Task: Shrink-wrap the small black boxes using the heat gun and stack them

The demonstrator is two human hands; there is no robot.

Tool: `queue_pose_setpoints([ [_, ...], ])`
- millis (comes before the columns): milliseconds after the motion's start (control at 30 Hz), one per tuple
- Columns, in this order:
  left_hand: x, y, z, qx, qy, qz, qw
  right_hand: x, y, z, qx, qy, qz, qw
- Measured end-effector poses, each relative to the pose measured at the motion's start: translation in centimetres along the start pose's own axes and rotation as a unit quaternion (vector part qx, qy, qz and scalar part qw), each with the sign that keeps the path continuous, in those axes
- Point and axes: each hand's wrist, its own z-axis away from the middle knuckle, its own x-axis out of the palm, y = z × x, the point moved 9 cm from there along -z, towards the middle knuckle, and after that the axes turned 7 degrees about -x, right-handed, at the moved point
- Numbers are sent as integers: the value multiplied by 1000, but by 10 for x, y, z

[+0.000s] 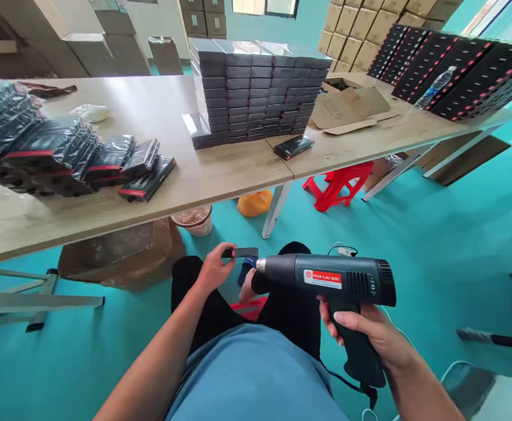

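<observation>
My right hand (365, 327) is wrapped round the grip of a dark heat gun (339, 278) with a red and white label. Its metal nozzle points left, toward a small flat black box (245, 252). That box is held edge-on between the thumb and fingers of my left hand (216, 266), above my lap. The nozzle tip sits close to the box's right end; whether they touch I cannot tell. On the table's left lie several film-wrapped black boxes (148, 178) with red edges, piled in stacks. One more black box (294, 147) lies alone near the table's front edge.
A tall block of stacked boxes (260, 88) stands mid-table (229, 169). Flattened cardboard (350, 108) and rows of black boxes (449, 70) with a plastic bottle (435, 88) are at right. Below are a carton (124, 257), a waste basket (197, 222) and a red stool (337, 184).
</observation>
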Motion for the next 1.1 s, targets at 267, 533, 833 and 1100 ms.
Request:
queue_pose_setpoints([
  [267, -14, -22, 22, 2, 35, -28, 999, 71, -26, -39, -39, -68, 153, 985],
  [533, -41, -54, 47, -99, 110, 30, 989, 93, -28, -61, -31, -105, 199, 974],
  [833, -81, -88, 73, -174, 176, 55, 967, 113, -20, -88, 14, -147, 190, 971],
  [1100, -92, -143, 69, -248, 189, 156, 937, 130, -17, -138, 48, -107, 239, 964],
])
